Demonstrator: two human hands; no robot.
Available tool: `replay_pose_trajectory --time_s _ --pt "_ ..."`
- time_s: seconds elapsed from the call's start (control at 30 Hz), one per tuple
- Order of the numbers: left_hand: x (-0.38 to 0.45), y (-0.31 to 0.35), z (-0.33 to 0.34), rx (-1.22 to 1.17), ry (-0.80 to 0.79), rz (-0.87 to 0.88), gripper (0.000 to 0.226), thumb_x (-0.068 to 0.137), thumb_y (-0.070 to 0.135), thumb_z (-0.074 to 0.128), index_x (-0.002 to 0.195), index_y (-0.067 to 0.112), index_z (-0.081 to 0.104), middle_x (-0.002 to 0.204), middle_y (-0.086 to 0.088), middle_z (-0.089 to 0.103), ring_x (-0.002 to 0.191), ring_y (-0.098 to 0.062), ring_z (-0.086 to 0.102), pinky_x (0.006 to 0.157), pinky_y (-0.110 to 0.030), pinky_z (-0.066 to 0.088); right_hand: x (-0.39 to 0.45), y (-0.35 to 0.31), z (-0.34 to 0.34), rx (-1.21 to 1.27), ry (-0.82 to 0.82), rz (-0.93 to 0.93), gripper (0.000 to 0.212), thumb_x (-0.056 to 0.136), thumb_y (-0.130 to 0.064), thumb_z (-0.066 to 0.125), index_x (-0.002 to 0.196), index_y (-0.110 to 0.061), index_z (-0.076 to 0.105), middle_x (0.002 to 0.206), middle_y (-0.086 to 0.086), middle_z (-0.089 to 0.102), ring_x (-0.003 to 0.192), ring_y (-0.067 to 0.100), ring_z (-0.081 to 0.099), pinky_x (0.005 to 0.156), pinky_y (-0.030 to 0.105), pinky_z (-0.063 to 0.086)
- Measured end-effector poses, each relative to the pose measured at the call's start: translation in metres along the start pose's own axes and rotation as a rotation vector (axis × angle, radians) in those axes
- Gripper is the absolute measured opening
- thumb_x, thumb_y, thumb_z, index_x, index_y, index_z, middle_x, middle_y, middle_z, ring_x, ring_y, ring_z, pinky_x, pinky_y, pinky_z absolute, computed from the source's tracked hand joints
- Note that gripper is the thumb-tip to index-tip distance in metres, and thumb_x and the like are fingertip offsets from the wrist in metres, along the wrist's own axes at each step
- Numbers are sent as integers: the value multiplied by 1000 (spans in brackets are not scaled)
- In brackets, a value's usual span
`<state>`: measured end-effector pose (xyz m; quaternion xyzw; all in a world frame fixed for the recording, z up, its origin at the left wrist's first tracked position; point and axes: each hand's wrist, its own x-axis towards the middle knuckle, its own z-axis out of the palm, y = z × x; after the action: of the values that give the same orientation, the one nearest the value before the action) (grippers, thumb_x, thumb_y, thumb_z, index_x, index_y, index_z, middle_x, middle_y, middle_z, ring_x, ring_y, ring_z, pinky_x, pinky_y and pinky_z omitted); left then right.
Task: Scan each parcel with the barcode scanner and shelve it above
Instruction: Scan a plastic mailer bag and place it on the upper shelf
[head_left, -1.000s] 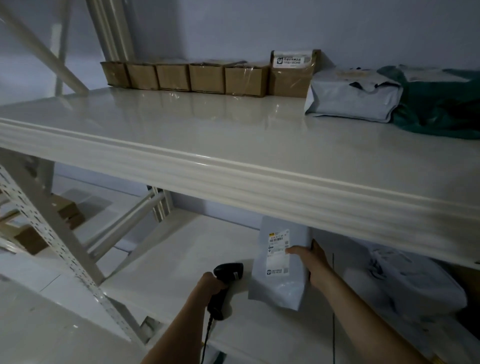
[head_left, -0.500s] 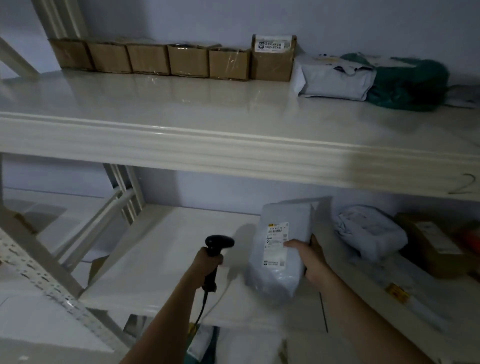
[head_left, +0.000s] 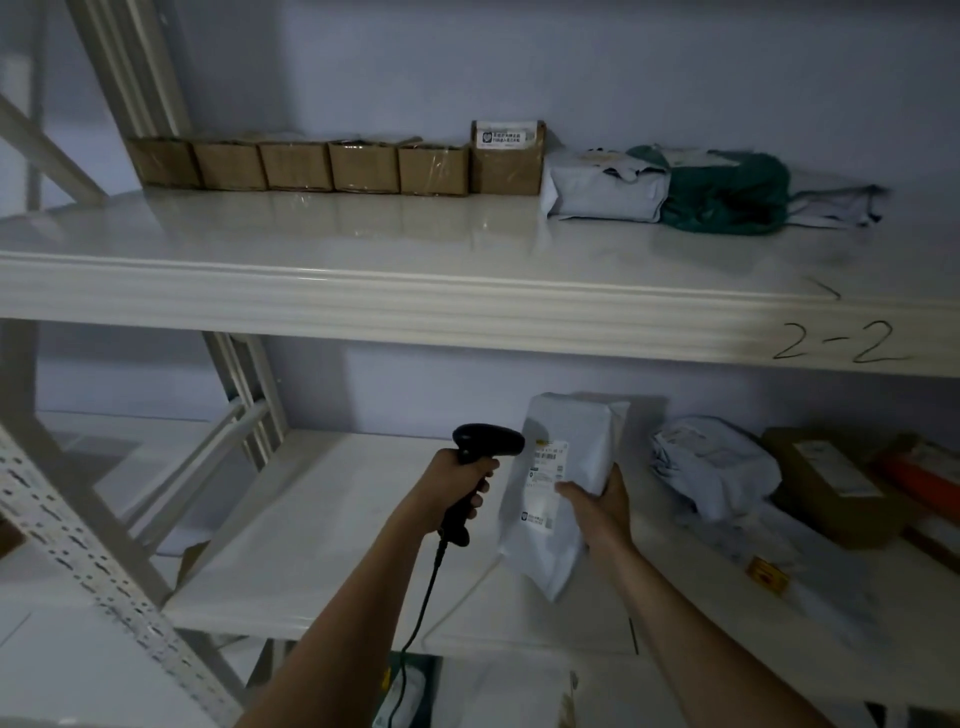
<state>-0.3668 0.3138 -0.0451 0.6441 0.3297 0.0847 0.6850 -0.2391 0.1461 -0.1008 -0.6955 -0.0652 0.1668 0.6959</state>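
Head view of a white metal shelving unit in dim light. The left hand (head_left: 457, 480) grips the handle of a black barcode scanner (head_left: 480, 470), fingers curled round it, with the scanner's head pointing right toward the parcel and its cable (head_left: 423, 605) hanging down along the forearm. The right hand (head_left: 597, 501) holds a pale grey bagged parcel (head_left: 563, 470) upright, thumb across the front and fingers wrapped behind its right edge; the parcel is raised in front of the lower shelf (head_left: 332, 525), just below the front lip of the upper shelf (head_left: 363, 301). A white shipping label (head_left: 545, 480) with a yellow strip at its top faces the scanner, whose head sits just beside the parcel's left edge. On the upper shelf, against the back wall, stands a row of five small cardboard boxes (head_left: 296, 166), followed by a taller box (head_left: 508, 157) bearing a white label, then a grey bagged parcel (head_left: 605, 192), a dark green bag (head_left: 727, 195) and a flat grey bag (head_left: 836, 205), all touching or nearly so. The upper shelf's front edge carries the handwritten mark "2-2" (head_left: 841, 342). On the lower shelf, to the right of the held parcel, lie a crumpled grey bag (head_left: 714, 465), a brown box (head_left: 826, 483) and an orange package (head_left: 919, 475).
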Motion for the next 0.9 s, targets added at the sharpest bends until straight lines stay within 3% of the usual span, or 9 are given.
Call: replay_pose_trajectory --time_s 0.2,0.67,0.9 --pt "-10 6 11 29 4 11 15 85 21 64 80 7 60 61 -4 54 45 -17 45 46 -27 41 -3 -6 -3 -4 -47 -33 47 73 -12 81 107 -34 57 103 -5 70 90 16 70 74 35 59" --pt "-9 5 15 53 -30 1 13 84 21 63 78 9 61 61 -4 54 46 -17 46 47 -26 41 -4 -12 1 16 -98 -52 42 76 -10 78 104 -33 57 103 1 69 92 21 69 76 38 59" --pt "-6 7 13 43 -16 1 13 84 19 63 80 7 61 62 -5 53 46 -17 45 47 -27 41 3 -12 1 25 -118 -31 44 74 -13 80 105 -35 58 102 -3 71 90 18 71 67 32 58"
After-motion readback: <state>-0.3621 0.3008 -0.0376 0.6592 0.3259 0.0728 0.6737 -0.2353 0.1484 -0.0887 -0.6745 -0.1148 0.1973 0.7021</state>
